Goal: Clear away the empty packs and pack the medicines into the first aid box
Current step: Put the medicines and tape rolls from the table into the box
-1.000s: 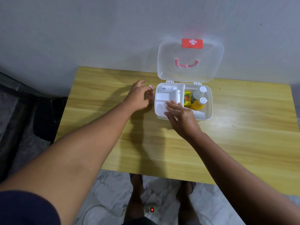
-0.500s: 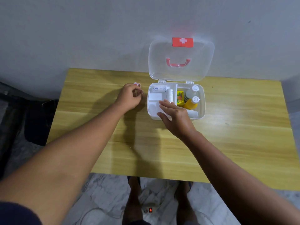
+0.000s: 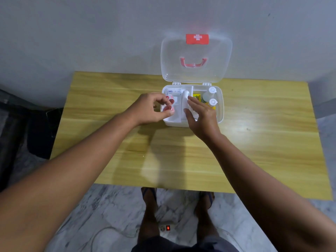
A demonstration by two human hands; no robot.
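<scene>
On a wooden bench [image 3: 109, 142], far edge, toward 1 o'clock: an open white box [image 3: 172, 123], clear lid [image 3: 196, 73] upright against the wall. At 9 o'clock of the box, the left hand [image 3: 151, 110], grip closed in a pinch on a small pink pack [image 3: 170, 104], held over the box's left compartment; kind of pack too blurred to tell. Behind it, at 11 o'clock inside the box, a white carton [image 3: 173, 91] with blue print. Dead centre, a white roll [image 3: 185, 96] by the divider. At 6 o'clock of the box, the right hand [image 3: 201, 115], grip open, fingers straight and reaching over the middle, tips at the roll; contact not clear. At 1 o'clock inside, a yellow pack [image 3: 197, 96]; at 3 o'clock, two capped bottles [image 3: 213, 102]. Down on the floor at 6 o'clock, a power strip [image 3: 167, 227] with a red light.
</scene>
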